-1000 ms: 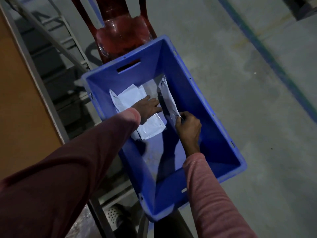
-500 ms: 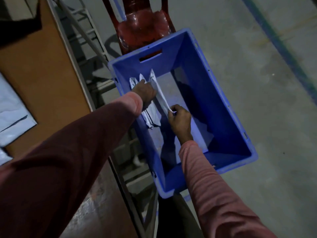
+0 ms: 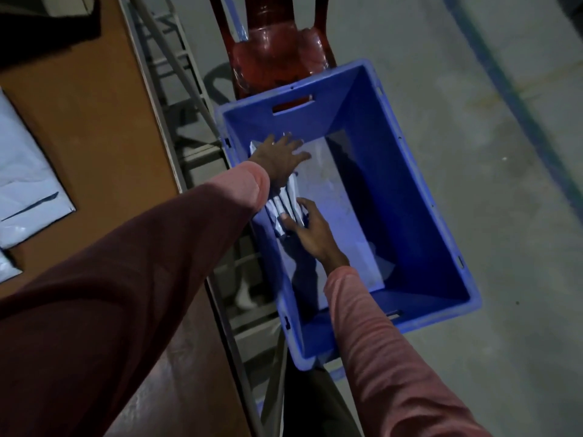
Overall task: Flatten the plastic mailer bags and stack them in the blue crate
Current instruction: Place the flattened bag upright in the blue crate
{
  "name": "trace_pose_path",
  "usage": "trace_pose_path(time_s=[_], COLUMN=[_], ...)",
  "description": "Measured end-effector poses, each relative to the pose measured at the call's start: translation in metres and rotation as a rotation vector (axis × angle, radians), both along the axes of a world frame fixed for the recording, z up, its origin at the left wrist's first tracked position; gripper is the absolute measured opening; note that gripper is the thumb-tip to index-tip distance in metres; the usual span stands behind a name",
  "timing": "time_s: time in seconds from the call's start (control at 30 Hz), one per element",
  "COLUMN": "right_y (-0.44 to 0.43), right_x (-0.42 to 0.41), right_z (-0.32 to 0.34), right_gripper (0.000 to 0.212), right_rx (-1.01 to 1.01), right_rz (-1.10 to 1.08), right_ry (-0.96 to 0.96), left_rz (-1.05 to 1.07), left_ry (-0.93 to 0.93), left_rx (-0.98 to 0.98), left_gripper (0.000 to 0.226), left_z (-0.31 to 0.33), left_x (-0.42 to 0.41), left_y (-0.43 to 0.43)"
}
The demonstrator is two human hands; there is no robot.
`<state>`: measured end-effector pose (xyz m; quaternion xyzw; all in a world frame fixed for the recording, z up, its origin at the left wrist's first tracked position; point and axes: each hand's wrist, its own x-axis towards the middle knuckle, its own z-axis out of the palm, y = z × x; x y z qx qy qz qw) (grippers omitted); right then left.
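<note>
Dim light throughout, with a bluish cast. Grey concrete floor [image 3: 473, 159] fills 1 to 5 o'clock, blotched and scuffed. A dark blue painted line [image 3: 517, 99] runs across it diagonally from 1 toward 3 o'clock. Red plastic chair [image 3: 277, 61] at 12 o'clock, seat glossy (top cut off by the frame edge). Brown table top [image 3: 94, 121] from 9 to 11 o'clock, edged in pale metal. Grey metal frame [image 3: 176, 70] with cross-bars just beside that edge.

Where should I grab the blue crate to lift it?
Probably the two short ends of the blue crate. Hook your fingers through the far handle slot and the near handle slot, coming from outside. The long walls show no grip.
</note>
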<state>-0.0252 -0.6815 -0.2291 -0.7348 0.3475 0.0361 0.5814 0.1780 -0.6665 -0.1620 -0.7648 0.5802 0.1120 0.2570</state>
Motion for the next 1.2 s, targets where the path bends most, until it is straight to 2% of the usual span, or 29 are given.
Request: trace_pose_path(time_s=[0.1, 0.23, 0.3, 0.43, 0.53, 0.63, 0.77, 0.9, 1.03, 1.2], right_y=[-0.002, -0.008, -0.01, -0.007, -0.003, 0.004, 0.01, 0.016, 0.016, 0.014], right_x=[-0.001, -0.013, -0.02, -0.012, 0.001, 0.004, -0.009, -0.017, -0.017, -0.015], right_z=[-0.008, -0.019, -0.028, -0.033, -0.029, -0.029, -0.03, -0.021, -0.002, 0.035], right_gripper=[0.082, 0.089, 0.086, 0.073, 0.066, 0.068, 0.084, 0.086, 0.084, 0.063], right_rx=[0.036, 0.101, 0.001, -0.187, -0.298, -0.291, -0.189, -0.148, -0.191, -0.262], right_rz=[0.048, 0.143, 0.14, -0.005, -0.029, -0.031, -0.01, -0.036, -0.065, -0.134], right_ry=[-0.023, -0.095, -0.082, -0.04, -0.057, -0.001, 0.089, 0.118, 0.08, 0.06], left_rz=[-0.112, -0.118, -0.123, -0.138, -0.151, -0.163, -0.177, -0.117, -0.052, 0.135], left_ry=[0.021, -0.015, -0.017, 0.003, 0.03, -0.002, -0.021, -0.013, 0.009, 0.106], left_rx=[0.212, 0.25, 0.265, 0.219, 0.271, 0.334, 0.312, 0.353, 0.293, 0.169], left_gripper=[0.078, 0.069, 0.064, 0.051, 0.059, 0.072, 0.071, 0.08, 0.073, 0.059], left_z=[-0.006, 0.003, 0.006, 0.008, 0.0, -0.003, 0.003, 0.012, 0.022, 0.059], left_x=[0.011, 0.027, 0.033, 0.027, 0.024, 0.023, 0.019, 0.006, -0.019, -0.056], left_y=[-0.001, 0.004, 0.006, 0.005, 0.004, 0.007, 0.008, 0.014, 0.029, 0.058])
